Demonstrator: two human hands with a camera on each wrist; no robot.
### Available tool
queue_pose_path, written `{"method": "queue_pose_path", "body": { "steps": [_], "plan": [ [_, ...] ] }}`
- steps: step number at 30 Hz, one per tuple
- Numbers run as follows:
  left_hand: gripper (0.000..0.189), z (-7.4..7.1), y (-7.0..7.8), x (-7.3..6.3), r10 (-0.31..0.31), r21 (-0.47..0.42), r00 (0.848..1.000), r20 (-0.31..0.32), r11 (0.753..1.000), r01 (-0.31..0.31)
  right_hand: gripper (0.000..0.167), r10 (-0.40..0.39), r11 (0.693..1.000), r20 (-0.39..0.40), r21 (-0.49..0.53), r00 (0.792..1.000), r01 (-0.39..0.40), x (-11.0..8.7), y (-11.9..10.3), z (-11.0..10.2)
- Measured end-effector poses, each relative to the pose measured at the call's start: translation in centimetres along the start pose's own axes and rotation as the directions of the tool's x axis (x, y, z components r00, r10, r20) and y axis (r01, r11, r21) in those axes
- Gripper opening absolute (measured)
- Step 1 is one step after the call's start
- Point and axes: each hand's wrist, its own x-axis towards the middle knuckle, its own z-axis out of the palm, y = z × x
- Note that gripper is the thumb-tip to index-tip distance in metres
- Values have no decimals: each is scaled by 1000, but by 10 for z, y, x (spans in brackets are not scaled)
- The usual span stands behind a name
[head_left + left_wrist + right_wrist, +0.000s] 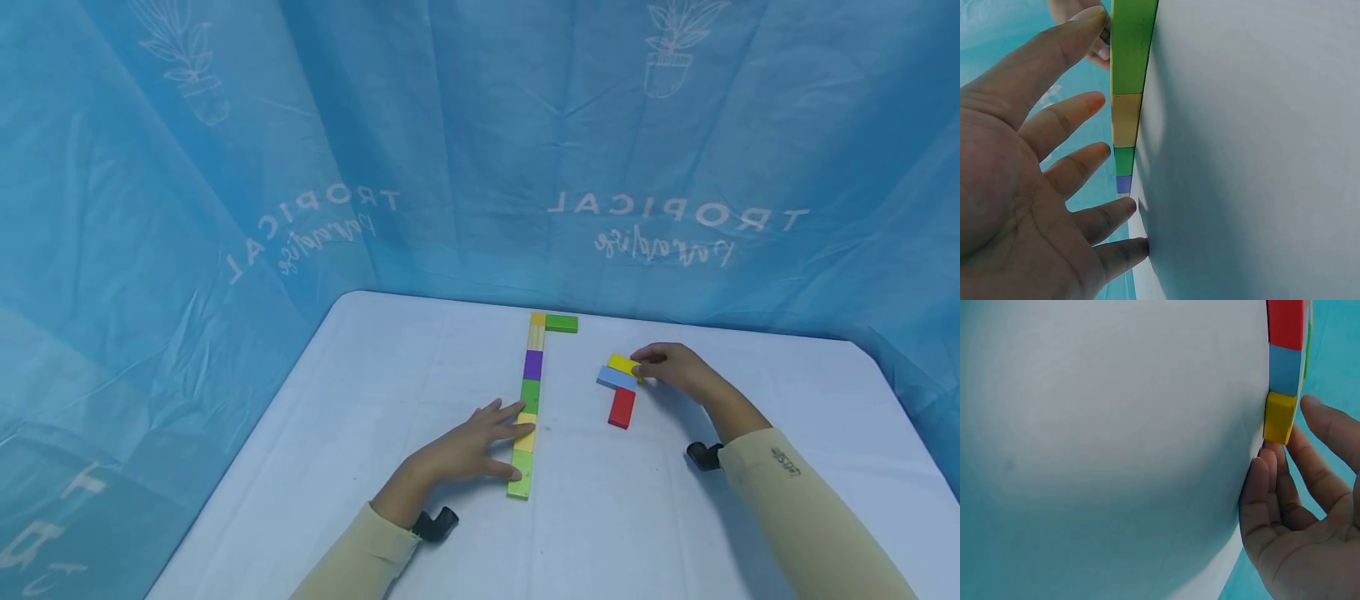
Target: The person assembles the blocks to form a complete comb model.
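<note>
My left hand, fingers spread, lies along a straight row of blocks laid end to end. Its fingertips touch the green block, the pale yellow block and the light green block at the near end. Farther up the row come a purple block, a pale wooden block and an orange-yellow block. My right hand pinches the right end of a yellow block between thumb and fingers. Beside that block lies a blue block, with a red block below it.
Another green block sits crosswise at the row's far end, near the back edge of the white table. Blue printed curtains hang behind the table and at its left. Dark wrist cameras stick out under both sleeves.
</note>
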Motion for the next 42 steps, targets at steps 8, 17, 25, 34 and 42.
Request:
{"method": "queue_pose_path", "body": {
  "steps": [8, 17, 25, 34, 42],
  "plan": [
    [73, 2, -1, 1, -2, 2, 1000, -7, 1000, 2, 50, -8, 1000, -17, -15, 1000, 8, -4, 3, 0],
    [73, 3, -1, 1, -17, 15, 1000, -4, 1000, 17, 43, 7, 1000, -31, -4, 999, -7, -7, 4, 1],
    [73, 2, -1, 1, -16, 15, 1000, -6, 1000, 16, 40, 16, 1000, -54, -12, 998, -17, -8, 4, 5],
    [74, 3, -2, 2, -14, 7, 1000, -10, 1000, 14, 40, 23, 1000, -61, -9, 998, -23, -3, 2, 6],
    [73, 3, 0, 2, -12, 1, 1000, -10, 1000, 12, 39, 60, 998, -60, -13, 996, -61, 2, 0, 5]
  ]
}}
